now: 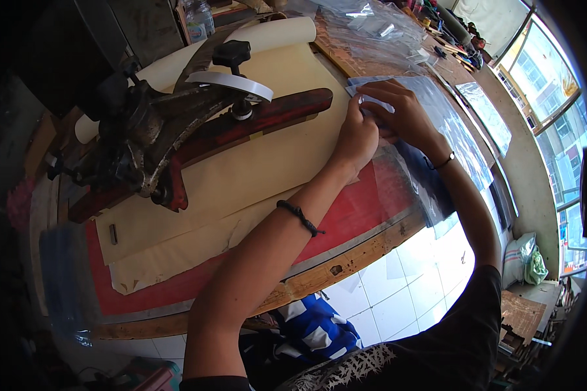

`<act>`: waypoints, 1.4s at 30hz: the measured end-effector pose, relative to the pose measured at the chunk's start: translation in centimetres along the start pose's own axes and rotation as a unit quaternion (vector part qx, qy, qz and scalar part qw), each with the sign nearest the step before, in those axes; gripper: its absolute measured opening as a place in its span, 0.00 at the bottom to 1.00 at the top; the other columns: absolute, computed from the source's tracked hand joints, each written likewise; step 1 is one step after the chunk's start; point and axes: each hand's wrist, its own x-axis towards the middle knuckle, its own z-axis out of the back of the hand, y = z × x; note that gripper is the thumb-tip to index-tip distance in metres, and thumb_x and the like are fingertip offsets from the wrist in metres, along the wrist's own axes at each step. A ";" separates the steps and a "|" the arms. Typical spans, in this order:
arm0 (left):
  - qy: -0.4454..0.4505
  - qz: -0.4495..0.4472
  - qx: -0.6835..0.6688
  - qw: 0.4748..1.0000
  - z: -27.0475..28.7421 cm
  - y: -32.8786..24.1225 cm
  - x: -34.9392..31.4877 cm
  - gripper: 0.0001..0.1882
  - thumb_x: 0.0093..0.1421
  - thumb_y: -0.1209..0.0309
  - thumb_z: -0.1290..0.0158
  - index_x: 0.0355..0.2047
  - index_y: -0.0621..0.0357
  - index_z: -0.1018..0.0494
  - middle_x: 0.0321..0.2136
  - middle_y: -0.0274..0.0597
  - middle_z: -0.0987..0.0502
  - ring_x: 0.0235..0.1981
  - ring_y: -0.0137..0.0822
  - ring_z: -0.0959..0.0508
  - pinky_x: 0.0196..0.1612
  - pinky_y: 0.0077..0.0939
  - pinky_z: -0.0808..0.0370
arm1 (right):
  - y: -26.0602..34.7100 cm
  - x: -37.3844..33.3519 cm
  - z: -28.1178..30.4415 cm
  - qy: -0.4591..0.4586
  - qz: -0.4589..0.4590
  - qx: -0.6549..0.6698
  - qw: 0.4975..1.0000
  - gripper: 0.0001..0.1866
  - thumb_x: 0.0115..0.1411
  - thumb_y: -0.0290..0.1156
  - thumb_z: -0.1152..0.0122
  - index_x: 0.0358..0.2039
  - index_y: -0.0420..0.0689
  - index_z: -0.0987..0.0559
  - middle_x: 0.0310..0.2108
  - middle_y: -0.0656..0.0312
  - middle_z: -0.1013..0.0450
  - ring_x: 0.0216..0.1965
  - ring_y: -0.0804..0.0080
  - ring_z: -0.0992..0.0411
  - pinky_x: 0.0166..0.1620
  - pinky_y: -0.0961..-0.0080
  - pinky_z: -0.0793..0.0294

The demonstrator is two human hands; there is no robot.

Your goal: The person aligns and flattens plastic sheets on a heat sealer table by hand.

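Observation:
My two hands meet over a stack of clear plastic sheets (450, 130) at the right side of the table. My left hand (359, 137) is closed, its thumb and fingers pinched at the near-left corner of the plastic. Arched over from the right, my right hand (401, 111) has its fingers curled in against the left fingertips. A shiny, see-through bit of plastic shows between the fingers; its exact edge is hidden. Left of the hands, a black-and-red clamp press (254, 124) with a long bar lies across cream sheets (241, 182).
A ring of white tape (235, 85) hangs on the press by its black knob (231, 53). Behind lies a cream roll (280, 34). Under the sheets is a red mat (319, 241). Loose plastic (372, 32) and tools cover the far right; the wooden table edge (346, 264) curves in front.

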 end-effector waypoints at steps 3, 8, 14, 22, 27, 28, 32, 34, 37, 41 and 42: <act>0.000 -0.003 -0.003 1.000 0.0 0.3 0.1 0.28 0.72 0.80 0.73 0.72 0.61 0.58 0.55 0.60 0.32 0.54 0.55 0.20 0.57 0.46 0.17 | 0.2 0.1 0.0 -0.012 0.000 0.004 1.000 0.18 0.62 0.31 0.31 0.52 0.43 0.17 0.51 0.51 0.20 0.52 0.50 0.23 0.55 0.60 0.22; -0.010 -0.013 -0.013 1.000 -0.3 0.2 -0.2 0.27 0.71 0.81 0.73 0.70 0.62 0.55 0.54 0.60 0.31 0.53 0.56 0.20 0.57 0.47 0.17 | 0.6 0.1 0.1 -0.017 -0.041 0.026 0.999 0.18 0.61 0.30 0.31 0.51 0.42 0.17 0.50 0.52 0.20 0.51 0.51 0.22 0.54 0.62 0.22; 0.002 -0.011 -0.005 1.000 0.0 0.1 0.0 0.27 0.69 0.82 0.73 0.69 0.61 0.53 0.54 0.61 0.31 0.53 0.56 0.19 0.56 0.46 0.16 | -0.1 -0.2 -0.4 -0.034 -0.031 0.014 0.999 0.17 0.61 0.30 0.30 0.51 0.44 0.15 0.49 0.53 0.20 0.51 0.54 0.22 0.54 0.63 0.22; 0.000 -0.012 0.007 1.000 0.0 0.0 -0.3 0.29 0.69 0.81 0.72 0.70 0.61 0.54 0.56 0.63 0.31 0.52 0.54 0.19 0.55 0.43 0.15 | -0.3 -0.2 -0.7 -0.030 -0.031 0.017 0.999 0.15 0.62 0.30 0.31 0.50 0.45 0.14 0.49 0.54 0.19 0.52 0.55 0.23 0.55 0.62 0.23; 0.013 -0.036 0.022 0.999 0.3 0.4 0.1 0.29 0.68 0.81 0.72 0.70 0.62 0.54 0.52 0.64 0.28 0.48 0.54 0.17 0.53 0.43 0.15 | -0.5 0.2 -0.5 -0.049 -0.013 -0.001 0.999 0.15 0.61 0.30 0.30 0.48 0.45 0.14 0.48 0.55 0.18 0.47 0.57 0.20 0.52 0.64 0.21; 0.018 -0.041 0.030 0.999 0.4 0.5 0.2 0.29 0.68 0.81 0.72 0.70 0.62 0.55 0.51 0.64 0.26 0.47 0.54 0.16 0.53 0.43 0.15 | -0.6 0.3 -0.6 -0.049 -0.014 0.000 0.999 0.15 0.61 0.30 0.30 0.48 0.45 0.14 0.48 0.55 0.18 0.47 0.57 0.20 0.52 0.64 0.21; 0.002 -0.027 0.042 0.999 0.8 0.4 0.0 0.29 0.68 0.82 0.72 0.70 0.62 0.56 0.49 0.65 0.24 0.45 0.54 0.15 0.53 0.42 0.15 | -0.6 0.5 -1.3 -0.048 -0.015 0.017 0.999 0.14 0.60 0.30 0.29 0.47 0.46 0.13 0.45 0.57 0.17 0.46 0.58 0.20 0.50 0.65 0.20; 0.008 -0.024 0.029 0.999 0.4 0.4 0.0 0.29 0.68 0.81 0.72 0.70 0.61 0.57 0.50 0.66 0.24 0.46 0.55 0.16 0.53 0.42 0.15 | -0.5 0.5 -0.8 -0.051 -0.015 0.005 0.999 0.13 0.60 0.31 0.29 0.45 0.46 0.13 0.44 0.58 0.17 0.46 0.59 0.20 0.50 0.65 0.20; 0.014 -0.036 0.047 0.998 -0.1 0.2 -0.2 0.29 0.68 0.81 0.73 0.70 0.60 0.57 0.50 0.66 0.25 0.46 0.56 0.16 0.53 0.42 0.15 | -0.4 0.6 0.1 -0.036 0.006 -0.014 0.999 0.12 0.62 0.32 0.31 0.46 0.47 0.14 0.45 0.57 0.17 0.46 0.57 0.20 0.50 0.64 0.20; 0.007 -0.022 0.039 0.999 0.4 0.2 -0.3 0.30 0.68 0.81 0.74 0.71 0.60 0.58 0.50 0.67 0.25 0.46 0.56 0.15 0.53 0.43 0.15 | 0.0 1.3 -0.4 -0.006 -0.043 0.029 0.999 0.15 0.63 0.32 0.32 0.50 0.49 0.15 0.45 0.55 0.18 0.47 0.56 0.20 0.51 0.63 0.21; 0.018 -0.029 0.040 0.999 0.6 0.2 -0.1 0.30 0.68 0.81 0.74 0.71 0.60 0.59 0.50 0.67 0.25 0.46 0.56 0.16 0.54 0.43 0.16 | 0.2 1.4 -0.4 -0.005 -0.080 0.042 0.996 0.16 0.64 0.32 0.33 0.52 0.49 0.16 0.45 0.54 0.18 0.47 0.55 0.21 0.51 0.63 0.21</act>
